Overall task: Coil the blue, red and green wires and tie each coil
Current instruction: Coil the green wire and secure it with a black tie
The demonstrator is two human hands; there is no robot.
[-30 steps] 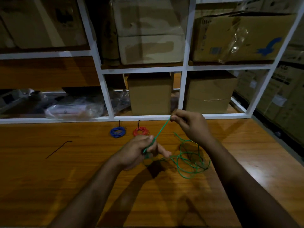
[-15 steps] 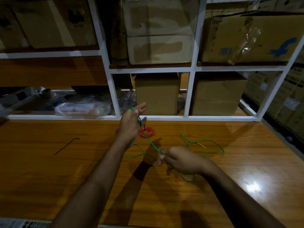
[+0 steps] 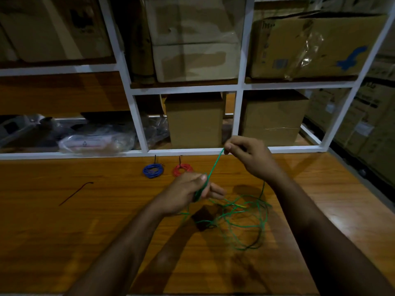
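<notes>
Green wire [image 3: 214,166] runs taut and slanted between the two hands above the wooden worktop [image 3: 64,231]. The left hand [image 3: 188,192] is held low, back of the hand up, thumb and curled fingers clamped around the lower part of the wire, where a few turns seem gathered in its grip, though that part is blurred. The right hand [image 3: 250,155] is raised farther out and higher, wrist bent, its thumb and forefinger pinching the upper end of the taut stretch while the other fingers curl loosely. Both forearms reach in from the near edge, the right one crossing over the worktop's lit side. Below and between the hands, the rest of the green wire lies in loose, tangled loops on the worktop, nearest the right forearm. Beyond the left hand, near the white shelf frame [image 3: 136,118], a blue coil [image 3: 153,170] and a red coil [image 3: 182,169] lie side by side, apart from each other, each with a dark tie sticking up at its far side. Well off to the left of the left hand lies a thin dark tie [image 3: 74,193] with a hooked end. Cardboard boxes [image 3: 194,118] fill the shelves behind.
</notes>
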